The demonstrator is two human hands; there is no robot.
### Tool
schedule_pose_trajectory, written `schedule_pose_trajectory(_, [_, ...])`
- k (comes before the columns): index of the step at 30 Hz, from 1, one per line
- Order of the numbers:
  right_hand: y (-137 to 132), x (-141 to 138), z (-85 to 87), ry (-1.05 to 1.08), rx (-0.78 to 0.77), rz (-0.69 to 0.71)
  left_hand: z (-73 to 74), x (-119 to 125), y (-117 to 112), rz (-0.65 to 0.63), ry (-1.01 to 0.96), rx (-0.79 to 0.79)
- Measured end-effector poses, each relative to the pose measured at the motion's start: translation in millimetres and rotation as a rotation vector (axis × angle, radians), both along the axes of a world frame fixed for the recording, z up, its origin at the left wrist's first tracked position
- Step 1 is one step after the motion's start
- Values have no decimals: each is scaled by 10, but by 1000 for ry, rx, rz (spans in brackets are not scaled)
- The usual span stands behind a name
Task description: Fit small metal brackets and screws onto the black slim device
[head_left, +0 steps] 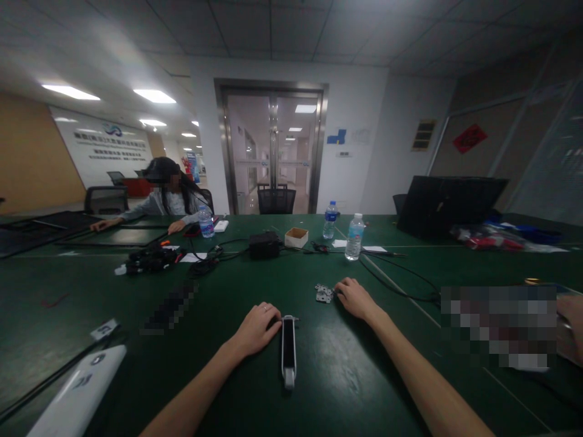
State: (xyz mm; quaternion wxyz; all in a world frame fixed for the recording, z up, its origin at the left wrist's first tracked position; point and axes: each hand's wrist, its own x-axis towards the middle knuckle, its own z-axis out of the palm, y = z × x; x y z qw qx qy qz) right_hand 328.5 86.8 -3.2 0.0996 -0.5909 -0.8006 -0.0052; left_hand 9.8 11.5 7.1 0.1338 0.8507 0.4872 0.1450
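Observation:
My left hand (257, 326) rests on the green table (191, 376), fingers curled, its fingertips against the top end of a long black and silver bar-shaped device (288, 350) that lies pointing toward me. My right hand (354, 297) lies further out with fingers bent down, touching a small pile of silver metal hinge-like parts (323, 294) at its left. Whether either hand truly grips anything is unclear.
Black cables (401, 291), a black box (264, 244), a small cardboard box (296, 237) and three water bottles (354, 237) stand across the table. A person sits at the far left (166, 200). A white device (77, 394) lies near left. Another person's hand (571, 325) shows at right.

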Motion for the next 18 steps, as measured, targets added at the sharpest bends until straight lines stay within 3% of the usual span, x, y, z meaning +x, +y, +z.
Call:
schedule_pose_trajectory(6, [23, -22, -46, -1, 48, -33, -18, -5, 5, -12, -8, 26])
schedule_pose_trajectory(18, [92, -64, -80, 14, -10, -87, -12, -1, 5, -15, -14, 29])
